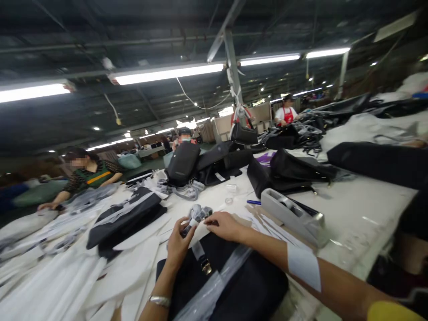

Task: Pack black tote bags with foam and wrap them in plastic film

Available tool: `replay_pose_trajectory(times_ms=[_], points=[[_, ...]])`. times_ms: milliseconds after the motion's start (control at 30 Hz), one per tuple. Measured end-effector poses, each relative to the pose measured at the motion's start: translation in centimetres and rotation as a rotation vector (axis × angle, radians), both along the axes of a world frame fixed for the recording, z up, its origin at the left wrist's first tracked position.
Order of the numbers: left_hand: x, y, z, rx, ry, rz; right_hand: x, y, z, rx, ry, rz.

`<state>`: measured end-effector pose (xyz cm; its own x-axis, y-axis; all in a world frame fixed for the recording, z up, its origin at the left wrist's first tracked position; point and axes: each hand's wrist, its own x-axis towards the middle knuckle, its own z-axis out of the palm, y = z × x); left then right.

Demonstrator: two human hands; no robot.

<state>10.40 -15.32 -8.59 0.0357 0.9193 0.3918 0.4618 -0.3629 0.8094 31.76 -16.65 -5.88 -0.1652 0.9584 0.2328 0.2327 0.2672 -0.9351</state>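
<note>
A crinkled grey wrapped bundle (199, 212) is pinched by the left hand (179, 240) at the far edge of a black, gold-buckled bag (250, 285) laid on the surface (351, 200); the right hand's (223, 225) grip cannot be judged.

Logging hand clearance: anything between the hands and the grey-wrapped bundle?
Nothing visible. The left hand has its fingers on the grey-wrapped bundle; the right hand is right beside it, contact unclear. The black bag lies nearer the camera; the tape dispenser sits off right, not between.
</note>
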Motion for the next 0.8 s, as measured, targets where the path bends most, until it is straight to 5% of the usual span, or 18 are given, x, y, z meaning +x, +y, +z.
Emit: replay_pose_trajectory(times_ms=[67, 167, 300, 400, 533, 800], points=[[-0.1, 0.2, 0.0, -0.017, 0.018, 0.012, 4.5, -1.7, 1.3, 0.206, -0.159, -0.079], [-0.2, 0.1, 0.2, 0.008, 0.019, -0.005, 13.9, -5.3, 1.9, 0.469, -0.47, -0.391], [-0.3, 0.2, 0.1, 0.092, 0.007, -0.02, 28.0, -7.9, -1.8, 0.478, -0.876, -0.772], [-0.1, 0.3, -0.1, 0.107, 0.005, -0.005, 34.3, -8.7, -5.6, 0.285, -0.873, -0.674], [0.2, 0.3, -0.3, 0.089, 0.008, 0.007, 35.3, -9.4, -7.2, -0.039, -0.559, -0.731], [0.8, 0.1, 0.1, 0.057, 0.03, 0.013, 31.4, -8.1, -4.3, -0.135, -0.216, -0.494]])
